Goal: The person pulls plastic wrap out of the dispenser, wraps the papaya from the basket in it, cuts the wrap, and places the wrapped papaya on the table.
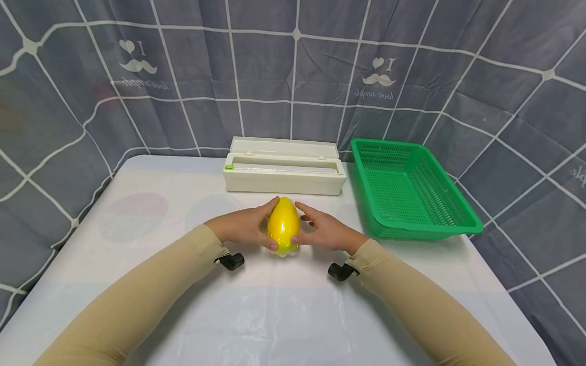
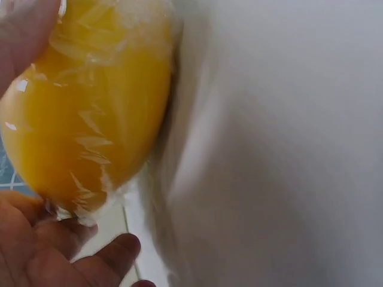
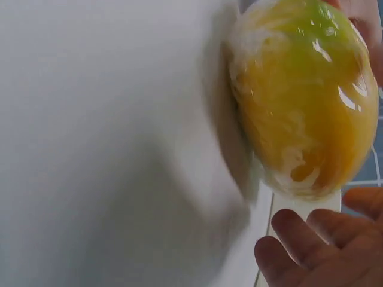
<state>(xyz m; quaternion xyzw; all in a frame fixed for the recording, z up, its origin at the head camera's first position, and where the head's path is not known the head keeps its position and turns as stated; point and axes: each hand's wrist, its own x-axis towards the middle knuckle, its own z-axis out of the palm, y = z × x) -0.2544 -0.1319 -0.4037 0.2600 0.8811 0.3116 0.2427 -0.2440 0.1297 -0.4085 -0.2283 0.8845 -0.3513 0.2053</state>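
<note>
A yellow mango (image 1: 284, 223), greenish at its near end and wrapped in clear cling film, lies on the white table between both hands. My left hand (image 1: 244, 223) holds it by the left side, thumb toward the near end and a forefinger at the far end. In the left wrist view that forefinger meets crumpled film (image 2: 87, 209) at the mango's tip. My right hand (image 1: 329, 230) rests its thumb on the right side near the green end. Its other fingers (image 3: 299, 236) are spread loosely just beyond the far end, with a slim gap in the right wrist view.
Behind the mango stands a long white cling film dispenser (image 1: 284, 182), lid raised, with a green slider (image 1: 229, 166) at its left. A green plastic basket (image 1: 428, 230) sits at the back right. Grey checked curtains (image 1: 265, 66) surround the table (image 1: 274, 325).
</note>
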